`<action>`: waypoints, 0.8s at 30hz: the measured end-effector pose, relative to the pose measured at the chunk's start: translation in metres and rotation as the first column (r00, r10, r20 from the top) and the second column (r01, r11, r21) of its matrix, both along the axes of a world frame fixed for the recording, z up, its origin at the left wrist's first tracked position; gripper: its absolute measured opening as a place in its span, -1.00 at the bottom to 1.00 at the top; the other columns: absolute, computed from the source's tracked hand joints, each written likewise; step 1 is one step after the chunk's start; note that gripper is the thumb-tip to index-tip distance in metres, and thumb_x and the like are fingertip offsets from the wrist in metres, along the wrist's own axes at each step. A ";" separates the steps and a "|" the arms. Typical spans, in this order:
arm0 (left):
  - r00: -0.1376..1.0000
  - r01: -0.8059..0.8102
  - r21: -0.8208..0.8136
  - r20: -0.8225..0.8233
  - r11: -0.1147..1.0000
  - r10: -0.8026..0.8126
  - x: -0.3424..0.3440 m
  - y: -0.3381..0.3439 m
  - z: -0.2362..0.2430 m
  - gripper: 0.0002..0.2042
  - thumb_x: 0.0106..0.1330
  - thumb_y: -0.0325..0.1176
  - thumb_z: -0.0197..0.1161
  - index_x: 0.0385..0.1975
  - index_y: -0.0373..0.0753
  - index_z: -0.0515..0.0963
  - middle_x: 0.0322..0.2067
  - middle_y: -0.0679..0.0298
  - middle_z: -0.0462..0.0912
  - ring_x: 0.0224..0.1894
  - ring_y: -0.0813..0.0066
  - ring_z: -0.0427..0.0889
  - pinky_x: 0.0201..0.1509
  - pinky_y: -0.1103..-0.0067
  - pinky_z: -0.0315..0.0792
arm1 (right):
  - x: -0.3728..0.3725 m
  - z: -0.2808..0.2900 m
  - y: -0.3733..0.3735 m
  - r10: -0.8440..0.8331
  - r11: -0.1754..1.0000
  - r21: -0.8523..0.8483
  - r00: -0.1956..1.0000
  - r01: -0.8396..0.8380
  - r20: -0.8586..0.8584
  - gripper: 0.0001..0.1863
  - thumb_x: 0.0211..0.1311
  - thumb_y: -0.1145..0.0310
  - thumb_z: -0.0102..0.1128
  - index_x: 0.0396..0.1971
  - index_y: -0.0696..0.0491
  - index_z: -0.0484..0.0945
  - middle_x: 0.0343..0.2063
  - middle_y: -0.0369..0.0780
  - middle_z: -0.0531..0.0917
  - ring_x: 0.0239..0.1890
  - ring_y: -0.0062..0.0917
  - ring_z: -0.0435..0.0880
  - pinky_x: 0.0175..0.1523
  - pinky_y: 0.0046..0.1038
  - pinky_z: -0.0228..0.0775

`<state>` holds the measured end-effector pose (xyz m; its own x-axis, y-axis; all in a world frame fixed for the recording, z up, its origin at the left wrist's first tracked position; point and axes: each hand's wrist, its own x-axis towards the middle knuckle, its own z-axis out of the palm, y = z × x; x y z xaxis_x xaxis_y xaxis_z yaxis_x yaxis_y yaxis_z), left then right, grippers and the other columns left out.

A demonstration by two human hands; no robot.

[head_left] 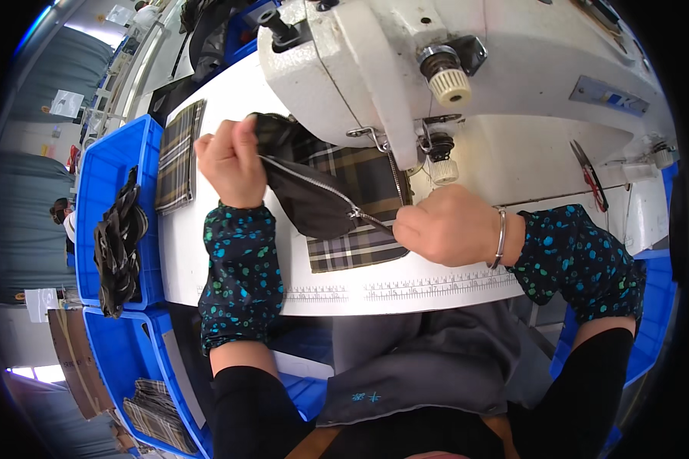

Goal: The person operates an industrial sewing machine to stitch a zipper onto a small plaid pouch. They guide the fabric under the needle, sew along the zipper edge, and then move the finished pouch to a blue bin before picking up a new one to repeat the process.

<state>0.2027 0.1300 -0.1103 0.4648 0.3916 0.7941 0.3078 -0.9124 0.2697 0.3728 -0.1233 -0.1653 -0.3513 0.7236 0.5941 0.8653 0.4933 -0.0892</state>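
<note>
A dark fabric piece with a metal zipper (308, 180) is stretched slantwise between my hands, over a plaid fabric panel (348, 254) on the white table. My left hand (233, 163) is closed, thumb and fingers pinching the upper left end of the zippered piece. The fingers of my right hand (450, 227) are closed on its lower right end, just past the zipper slider (355, 213); the exact grip is hidden. The plaid panel's upper right part lies by the needle area of the white sewing machine (337, 73).
Another stack of plaid panels (179, 157) lies at the table's left. Blue bins beside it hold dark strips (121, 243) and plaid pieces (159, 413). Red-handled scissors (589, 177) rest at the right. A ruler scale (390, 292) runs along the table's front edge.
</note>
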 end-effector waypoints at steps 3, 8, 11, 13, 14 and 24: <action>0.987 0.062 0.228 -0.157 0.972 -0.026 0.007 -0.017 0.006 -0.77 0.37 -0.25 0.41 -0.49 -0.15 0.55 -0.57 0.40 0.57 -0.47 0.37 0.49 0.13 0.29 0.32 | -0.001 -0.006 -0.006 -0.034 0.999 0.043 0.998 0.031 0.062 -0.88 -0.04 0.36 0.25 -0.61 0.03 0.49 -0.60 -0.32 0.39 -0.66 -0.56 0.50 -0.59 -0.45 0.35; 0.796 0.552 0.046 -0.328 0.833 -0.509 -0.011 -0.082 0.010 -0.69 0.13 -0.16 0.54 -0.23 -0.11 0.60 -0.25 0.40 0.69 -0.15 0.36 0.70 0.53 0.11 0.09 | -0.003 0.007 -0.009 -0.109 0.979 0.188 0.986 0.084 0.129 -0.92 -0.07 0.34 0.25 -0.58 0.00 0.58 -0.61 -0.36 0.39 -0.62 -0.62 0.49 -0.55 -0.52 0.25; 0.683 0.632 -0.146 -0.360 0.761 -0.636 -0.002 -0.132 -0.007 -0.60 0.17 -0.22 0.43 0.01 -0.10 0.58 -0.08 0.34 0.66 0.04 0.34 0.67 0.57 -0.08 -0.07 | 0.001 0.014 -0.013 -0.094 0.973 0.215 0.994 0.080 0.057 -0.92 -0.10 0.33 0.23 -0.58 -0.01 0.57 -0.59 -0.38 0.41 -0.59 -0.61 0.50 -0.52 -0.52 0.23; 0.723 0.558 -0.052 -0.459 0.828 -0.516 0.001 -0.132 -0.016 -0.64 0.21 -0.29 0.35 0.03 -0.10 0.57 -0.02 0.34 0.63 0.12 0.34 0.62 0.54 -0.18 -0.13 | 0.000 0.011 -0.011 -0.140 0.958 0.258 0.990 0.129 0.027 -0.90 -0.16 0.32 0.23 -0.60 -0.03 0.52 -0.57 -0.37 0.45 -0.59 -0.60 0.50 -0.50 -0.49 0.27; 0.739 0.519 -0.001 -0.502 0.855 -0.449 0.001 -0.131 -0.018 -0.65 0.23 -0.32 0.30 0.04 -0.10 0.57 0.01 0.34 0.61 0.16 0.34 0.60 0.53 -0.23 -0.16 | 0.000 0.011 -0.012 -0.148 0.957 0.257 0.989 0.136 0.028 -0.90 -0.17 0.32 0.23 -0.60 -0.03 0.52 -0.57 -0.37 0.45 -0.59 -0.60 0.50 -0.50 -0.49 0.28; 0.752 0.424 0.029 -0.568 0.905 -0.334 -0.008 -0.113 0.007 -0.57 -0.10 -0.44 0.47 -0.13 0.10 0.76 -0.33 0.49 0.53 -0.07 0.42 0.55 0.57 -0.05 -0.15 | -0.001 0.012 -0.013 -0.220 0.947 0.235 0.975 0.221 -0.033 -0.87 -0.16 0.35 0.27 -0.57 -0.04 0.49 -0.57 -0.38 0.42 -0.59 -0.60 0.53 -0.51 -0.50 0.33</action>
<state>0.1947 0.0169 -0.1034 0.9164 -0.0097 0.4000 -0.0194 -0.9996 0.0202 0.3721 -0.1359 -0.1531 -0.1946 0.6217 0.7587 0.9545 0.2981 0.0005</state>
